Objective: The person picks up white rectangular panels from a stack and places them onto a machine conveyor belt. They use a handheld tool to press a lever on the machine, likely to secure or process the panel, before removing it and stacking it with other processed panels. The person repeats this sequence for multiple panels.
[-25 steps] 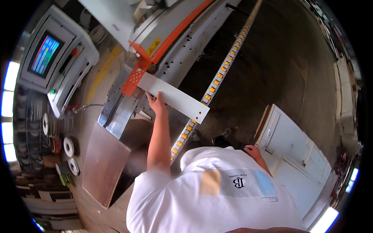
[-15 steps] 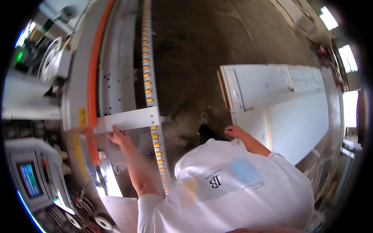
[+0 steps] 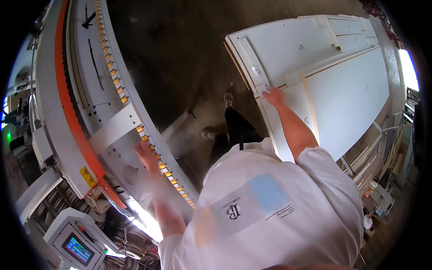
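Observation:
My left hand (image 3: 146, 155), slightly blurred, hovers over the bed of a long edge-processing machine (image 3: 74, 112), close to its rail of yellow rollers (image 3: 161, 165). It holds nothing and its fingers are apart. A short white board (image 3: 116, 128) lies across the bed, with one end under the orange guard and the other by the rail; my left hand is apart from it. On the right, my right hand (image 3: 275, 96) is closed on the near end of a narrow white board strip (image 3: 254, 60). That strip lies on a stack of white panels (image 3: 348, 96).
A control box with a lit screen (image 3: 77, 248) stands at the lower left. The orange guard (image 3: 67, 90) runs along the machine. Dark floor (image 3: 180, 58) lies between machine and panels, and a metal rack (image 3: 382, 135) stands at the right.
My left hand has come off the short board and moved nearer the rollers. My right hand has reached out to the narrow strip on the stack. The view has turned rightward.

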A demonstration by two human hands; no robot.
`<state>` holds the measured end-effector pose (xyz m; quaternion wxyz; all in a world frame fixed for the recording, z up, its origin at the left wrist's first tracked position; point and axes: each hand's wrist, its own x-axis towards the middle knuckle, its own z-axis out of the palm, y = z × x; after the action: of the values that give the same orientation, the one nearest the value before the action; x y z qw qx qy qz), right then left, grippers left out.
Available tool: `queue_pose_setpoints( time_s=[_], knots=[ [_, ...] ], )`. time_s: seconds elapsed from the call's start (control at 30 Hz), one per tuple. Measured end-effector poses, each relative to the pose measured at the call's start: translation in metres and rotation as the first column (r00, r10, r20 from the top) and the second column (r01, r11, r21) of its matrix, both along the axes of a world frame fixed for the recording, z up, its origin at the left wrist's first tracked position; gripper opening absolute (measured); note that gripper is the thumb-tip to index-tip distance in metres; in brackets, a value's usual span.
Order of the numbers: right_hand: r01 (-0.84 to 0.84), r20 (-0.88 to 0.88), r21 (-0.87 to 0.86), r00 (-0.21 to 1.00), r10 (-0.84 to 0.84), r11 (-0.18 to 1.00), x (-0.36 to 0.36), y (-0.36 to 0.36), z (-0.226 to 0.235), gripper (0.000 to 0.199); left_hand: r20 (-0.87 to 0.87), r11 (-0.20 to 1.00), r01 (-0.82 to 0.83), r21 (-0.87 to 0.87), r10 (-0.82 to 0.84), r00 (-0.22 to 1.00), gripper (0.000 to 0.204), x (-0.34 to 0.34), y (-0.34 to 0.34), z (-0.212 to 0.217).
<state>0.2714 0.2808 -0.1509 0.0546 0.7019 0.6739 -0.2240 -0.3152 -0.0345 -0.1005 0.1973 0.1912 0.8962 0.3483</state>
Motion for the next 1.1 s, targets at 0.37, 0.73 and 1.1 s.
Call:
queue_pose_setpoints(
  time_s=[0.37,0.73,1.1],
  knots=[
    [0.086,0.068,-0.053,0.994,-0.082,0.995,-0.025,0.114,-0.041,0.05,-0.14,0.976,-0.022,-0.216,-0.009,0.99,0.05,0.059,0.052,0.053],
    [0.036,0.057,-0.036,0.998,-0.034,0.999,-0.067,0.278,-0.027,0.051,-0.202,0.959,-0.077,-0.274,0.021,0.979,0.053,0.059,0.053,0.049],
    [0.013,0.048,-0.152,0.999,-0.006,0.988,-0.003,0.159,-0.011,0.084,-0.231,0.953,-0.089,-0.289,0.021,0.973,0.055,0.07,0.063,0.059]
  ],
)
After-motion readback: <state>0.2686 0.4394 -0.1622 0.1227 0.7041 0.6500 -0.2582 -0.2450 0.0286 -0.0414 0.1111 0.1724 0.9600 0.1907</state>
